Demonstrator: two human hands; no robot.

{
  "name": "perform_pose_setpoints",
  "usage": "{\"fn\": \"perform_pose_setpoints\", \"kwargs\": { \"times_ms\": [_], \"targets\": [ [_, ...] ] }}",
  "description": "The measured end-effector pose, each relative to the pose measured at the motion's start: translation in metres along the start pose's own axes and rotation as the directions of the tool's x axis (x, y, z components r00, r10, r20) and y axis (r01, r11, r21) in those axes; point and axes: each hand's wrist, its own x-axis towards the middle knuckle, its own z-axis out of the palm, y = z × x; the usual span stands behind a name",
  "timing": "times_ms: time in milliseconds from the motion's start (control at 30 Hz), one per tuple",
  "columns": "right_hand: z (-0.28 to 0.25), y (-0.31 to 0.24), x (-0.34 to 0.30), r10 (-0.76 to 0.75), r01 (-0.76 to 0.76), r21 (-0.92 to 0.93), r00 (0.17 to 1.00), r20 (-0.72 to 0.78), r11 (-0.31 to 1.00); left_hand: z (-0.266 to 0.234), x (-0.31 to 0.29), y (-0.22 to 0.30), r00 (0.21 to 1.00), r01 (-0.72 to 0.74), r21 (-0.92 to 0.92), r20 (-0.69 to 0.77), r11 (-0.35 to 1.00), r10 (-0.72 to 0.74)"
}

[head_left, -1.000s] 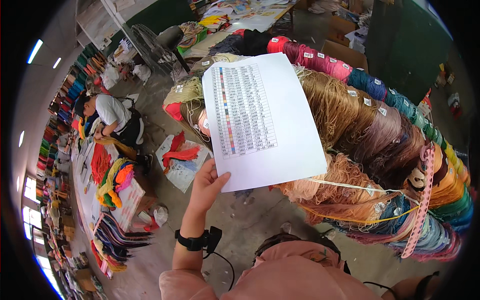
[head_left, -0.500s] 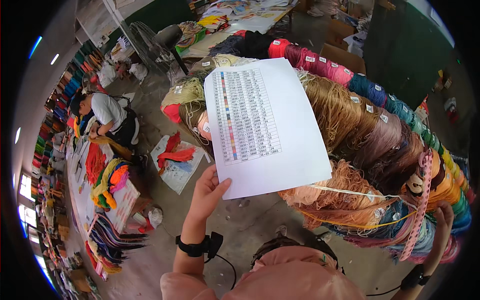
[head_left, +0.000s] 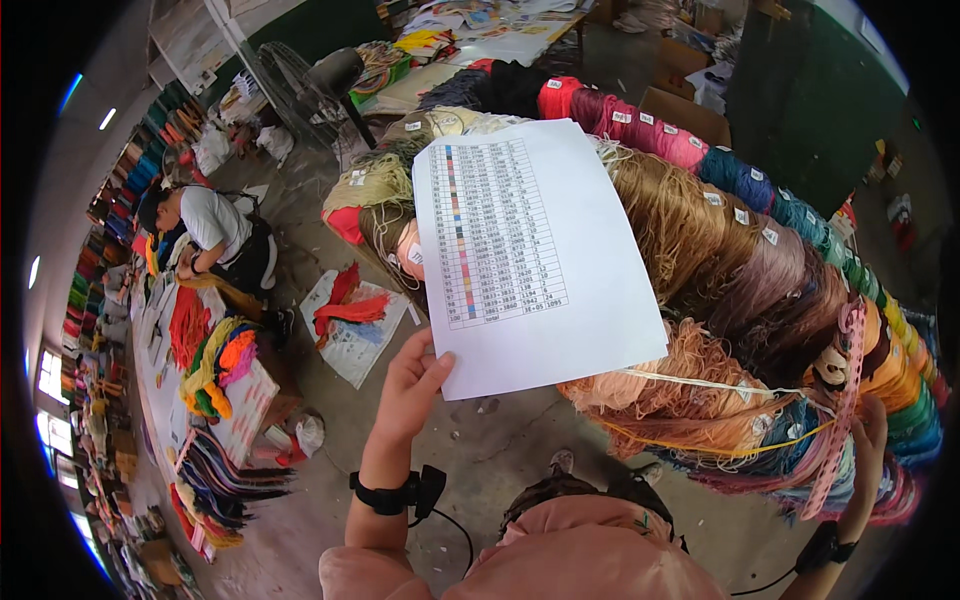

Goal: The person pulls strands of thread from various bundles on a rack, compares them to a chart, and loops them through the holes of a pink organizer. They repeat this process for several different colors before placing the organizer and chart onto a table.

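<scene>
1. The left hand is raised in front of the person, thumb and fingers pinched shut on the lower left corner of a white sheet of paper.
2. The paper carries a printed table with a column of small colour swatches down its left side, and it is held tilted in front of a long curved row of yarn bundles.
3. The yarn runs from red and pink at the far end through blue, brown and tan to orange and green on the right.
4. The right hand is up at the right end of the row, beside a pink perforated strip that hangs over the yarn; it seems to touch the threads, but at this edge of the view I cannot tell whether its fingers are closed.
5. Both wrists wear black bands.
6. To the left, well apart, another person bends over a table covered with bright yarn.
</scene>
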Motion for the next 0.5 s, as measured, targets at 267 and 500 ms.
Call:
{"fn": "perform_pose_setpoints", "kwargs": {
  "times_ms": [267, 500],
  "targets": [
    [-0.005, 0.004, 0.002, -0.066, 0.065, -0.116, 0.998, -0.006, 0.991, 0.004, 0.006, 0.003, 0.997, 0.041, -0.084, -0.058, 0.996, -0.046],
    [-0.031, -0.011, 0.020, -0.182, 0.182, -0.004, 0.983, 0.037, 0.983, 0.016, 0.011, 0.007, 0.996, 0.011, -0.167, -0.082, 0.986, -0.025]
  ]
}}
